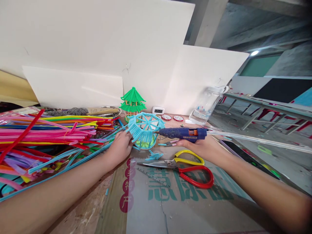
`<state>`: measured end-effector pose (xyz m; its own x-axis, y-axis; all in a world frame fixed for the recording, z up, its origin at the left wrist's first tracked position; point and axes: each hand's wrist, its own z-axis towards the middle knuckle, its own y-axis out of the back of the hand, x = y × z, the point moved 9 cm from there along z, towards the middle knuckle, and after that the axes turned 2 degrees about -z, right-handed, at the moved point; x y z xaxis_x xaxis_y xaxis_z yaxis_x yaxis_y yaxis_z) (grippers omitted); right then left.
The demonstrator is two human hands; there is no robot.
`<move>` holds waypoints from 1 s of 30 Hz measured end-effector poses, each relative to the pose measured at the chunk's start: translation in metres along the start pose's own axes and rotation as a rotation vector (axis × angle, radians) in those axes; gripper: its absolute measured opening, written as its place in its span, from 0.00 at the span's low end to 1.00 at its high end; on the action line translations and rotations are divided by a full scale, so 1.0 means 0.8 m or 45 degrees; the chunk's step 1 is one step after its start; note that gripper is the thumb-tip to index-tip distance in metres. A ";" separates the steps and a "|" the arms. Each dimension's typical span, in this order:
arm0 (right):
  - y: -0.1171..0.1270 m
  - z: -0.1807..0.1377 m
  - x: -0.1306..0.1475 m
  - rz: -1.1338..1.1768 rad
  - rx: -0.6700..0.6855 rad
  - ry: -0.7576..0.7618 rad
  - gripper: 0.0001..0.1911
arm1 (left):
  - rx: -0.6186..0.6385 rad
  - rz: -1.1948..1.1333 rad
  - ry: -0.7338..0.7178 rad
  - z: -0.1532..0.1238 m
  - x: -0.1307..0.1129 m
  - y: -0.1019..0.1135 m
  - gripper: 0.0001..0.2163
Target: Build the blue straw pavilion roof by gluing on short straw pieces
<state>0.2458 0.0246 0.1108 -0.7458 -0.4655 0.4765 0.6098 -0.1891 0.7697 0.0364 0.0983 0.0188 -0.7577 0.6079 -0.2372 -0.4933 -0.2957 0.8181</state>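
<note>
My left hand (121,145) is closed on the left edge of a light-blue pipe-cleaner roof model (140,130), a spoked ring with a fringe of short pieces along its front. In my right hand (195,145) is a dark-blue hot glue gun (181,133), its nozzle pointing left and close to the fringe; I cannot tell if it touches. A clear glue stick (255,139) sticks out of the gun's rear. Short cut blue pieces (154,156) lie below the model. Scissors (175,165) with one yellow and one red handle rest on the printed board in front.
Bundles of colourful pipe cleaners (53,135) cover the left side. Behind the model stand a green pagoda model (133,100) and a small digital clock (158,110). A clear water bottle (204,105) is at the back right, and a dark phone-like slab (248,157) lies beyond my right arm.
</note>
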 end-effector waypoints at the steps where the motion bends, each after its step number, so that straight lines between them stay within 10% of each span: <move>1: 0.000 0.000 0.000 -0.010 0.003 -0.001 0.12 | 0.005 0.002 0.002 0.000 0.000 0.000 0.06; 30: -0.003 -0.004 -0.007 -0.083 -0.017 0.051 0.13 | -0.016 -0.025 -0.024 -0.001 0.001 -0.001 0.07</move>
<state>0.2497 0.0250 0.1047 -0.7730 -0.4857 0.4082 0.5641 -0.2316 0.7926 0.0360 0.0983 0.0180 -0.7397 0.6275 -0.2431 -0.5133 -0.2925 0.8069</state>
